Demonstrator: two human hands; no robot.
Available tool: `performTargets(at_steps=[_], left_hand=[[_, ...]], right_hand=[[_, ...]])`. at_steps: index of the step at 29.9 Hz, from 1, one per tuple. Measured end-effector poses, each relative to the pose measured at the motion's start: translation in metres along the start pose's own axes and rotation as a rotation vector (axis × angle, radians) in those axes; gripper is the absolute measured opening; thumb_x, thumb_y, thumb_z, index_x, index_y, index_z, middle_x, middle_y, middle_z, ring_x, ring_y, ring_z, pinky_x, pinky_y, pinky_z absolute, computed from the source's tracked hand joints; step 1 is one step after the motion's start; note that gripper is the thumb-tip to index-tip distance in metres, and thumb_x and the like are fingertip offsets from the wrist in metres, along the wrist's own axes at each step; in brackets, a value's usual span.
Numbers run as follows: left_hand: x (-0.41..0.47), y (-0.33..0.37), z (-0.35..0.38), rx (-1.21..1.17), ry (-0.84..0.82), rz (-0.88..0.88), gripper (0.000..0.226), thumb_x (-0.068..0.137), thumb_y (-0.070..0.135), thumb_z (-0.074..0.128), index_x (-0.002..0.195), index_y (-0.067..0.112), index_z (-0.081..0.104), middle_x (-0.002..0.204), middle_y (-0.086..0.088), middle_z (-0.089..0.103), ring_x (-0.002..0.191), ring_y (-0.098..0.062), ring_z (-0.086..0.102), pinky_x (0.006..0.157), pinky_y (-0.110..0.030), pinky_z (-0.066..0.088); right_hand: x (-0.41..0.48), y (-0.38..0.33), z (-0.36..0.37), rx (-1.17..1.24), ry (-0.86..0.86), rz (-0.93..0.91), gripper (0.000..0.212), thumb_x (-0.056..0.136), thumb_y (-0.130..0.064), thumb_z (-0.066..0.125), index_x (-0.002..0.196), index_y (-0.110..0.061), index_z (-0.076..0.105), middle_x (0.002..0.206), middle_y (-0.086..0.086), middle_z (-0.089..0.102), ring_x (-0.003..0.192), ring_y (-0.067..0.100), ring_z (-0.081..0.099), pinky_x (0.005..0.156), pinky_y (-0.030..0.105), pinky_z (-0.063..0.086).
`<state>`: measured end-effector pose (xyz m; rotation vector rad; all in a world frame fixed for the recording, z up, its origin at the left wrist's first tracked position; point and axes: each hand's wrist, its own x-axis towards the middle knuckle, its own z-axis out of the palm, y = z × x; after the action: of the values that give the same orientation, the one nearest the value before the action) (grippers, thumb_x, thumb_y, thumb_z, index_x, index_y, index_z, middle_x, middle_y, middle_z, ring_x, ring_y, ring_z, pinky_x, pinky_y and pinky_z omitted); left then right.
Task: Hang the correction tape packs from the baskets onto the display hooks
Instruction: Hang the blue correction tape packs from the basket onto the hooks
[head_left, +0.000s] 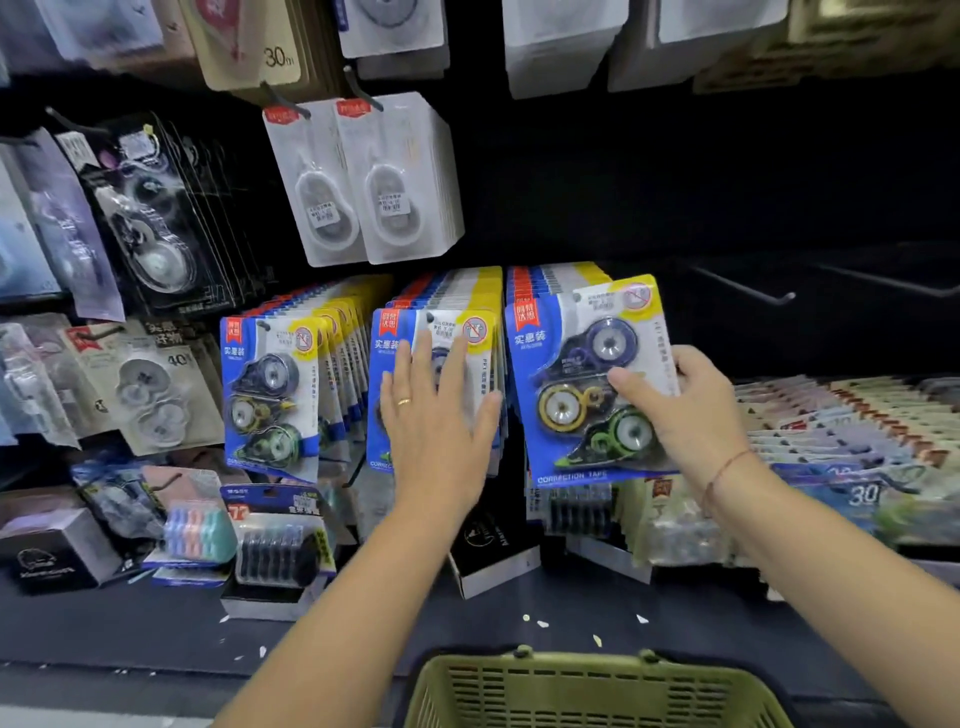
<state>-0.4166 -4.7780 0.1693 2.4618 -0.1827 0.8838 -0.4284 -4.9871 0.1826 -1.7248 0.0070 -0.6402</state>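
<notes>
Grip of right hand (691, 410) on rightmost pack (571, 384); left hand (436, 415) flat, open-fingered, over half-hidden middle pack (388, 358).

This is a shop, seemingly its stationery aisle. A black display wall (675, 182) carries hooks loaded with many identical carded goods: rows of blue-and-yellow three-piece correction tape packs (270, 395) and white single-tape blister packs (363, 182) bearing small barcode stickers. A bare metal display hook (748, 285) juts out at the right. Below, a dark shelf (467, 623) holds boxed stock (52, 561) along its back edge, and an olive-green plastic shopping basket (571, 691) shows at its front edge.
</notes>
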Motion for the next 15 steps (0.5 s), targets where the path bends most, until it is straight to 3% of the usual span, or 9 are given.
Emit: performTargets(at_steps=[2,4,8,15], left_hand=[[0.011,-0.007,0.006,0.166,-0.107,0.039,0.070,0.104,0.051,0.041,0.162,0.029,0.009,0.170,-0.004,-0.009,0.156,-0.025,-0.013,0.124,-0.043,-0.008],[0.016,-0.013,0.011,0.237,-0.163,0.054,0.074,0.103,0.055,0.038,0.162,0.030,0.000,0.169,-0.005,-0.015,0.156,-0.027,-0.016,0.124,-0.045,-0.006],[0.016,-0.019,0.016,0.245,-0.152,0.071,0.075,0.103,0.055,0.040,0.162,0.032,0.001,0.170,-0.004,-0.012,0.156,-0.027,-0.014,0.125,-0.044,-0.003],[0.015,-0.018,0.015,0.234,-0.149,0.069,0.074,0.103,0.054,0.042,0.162,0.032,0.002,0.170,-0.003,-0.009,0.156,-0.025,-0.013,0.125,-0.045,-0.002]], right_hand=[[0.008,0.004,0.003,-0.021,0.018,-0.013,0.019,0.084,-0.026,0.075,0.088,-0.022,0.057,0.082,-0.007,0.063,0.066,0.004,0.058,0.051,0.009,0.046],[0.013,0.006,0.005,-0.051,0.032,-0.021,0.020,0.084,-0.026,0.075,0.091,-0.020,0.057,0.082,-0.007,0.062,0.064,0.002,0.056,0.046,0.007,0.043],[0.013,0.014,0.006,-0.093,0.033,-0.032,0.021,0.085,-0.030,0.074,0.091,-0.022,0.056,0.082,-0.008,0.062,0.062,-0.001,0.057,0.046,0.007,0.041],[0.009,0.019,0.009,-0.105,0.029,-0.018,0.023,0.086,-0.032,0.073,0.097,-0.019,0.057,0.086,-0.009,0.062,0.073,0.004,0.057,0.059,0.020,0.044]])
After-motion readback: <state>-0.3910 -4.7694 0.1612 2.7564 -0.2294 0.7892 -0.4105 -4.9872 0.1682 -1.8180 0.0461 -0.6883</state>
